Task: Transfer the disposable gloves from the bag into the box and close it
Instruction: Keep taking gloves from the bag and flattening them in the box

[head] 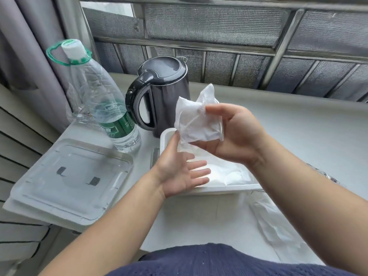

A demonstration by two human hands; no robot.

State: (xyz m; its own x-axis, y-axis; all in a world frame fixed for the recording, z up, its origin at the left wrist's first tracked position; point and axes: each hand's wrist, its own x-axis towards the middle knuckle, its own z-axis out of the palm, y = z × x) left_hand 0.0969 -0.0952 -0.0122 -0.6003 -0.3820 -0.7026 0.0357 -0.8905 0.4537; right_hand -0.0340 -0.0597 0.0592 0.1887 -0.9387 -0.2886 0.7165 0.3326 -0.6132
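Note:
My right hand [237,132] grips a crumpled bundle of thin white disposable gloves [196,118] in the air above the white box [223,189]. My left hand [183,170] is spread open, palm up, just under the bundle and over the box's left side, its index fingertip touching the bundle's lower edge. More white gloves [229,174] lie inside the box. A clear plastic bag [278,228] lies flat on the table to the right of and in front of the box. The box's clear lid [75,176] rests on the table at the left.
A black electric kettle [159,92] stands right behind the box. A large clear water bottle [103,100] with a green label stands left of it. Behind the table runs a metal window grille [219,52]; a grey curtain [29,46] hangs at the left.

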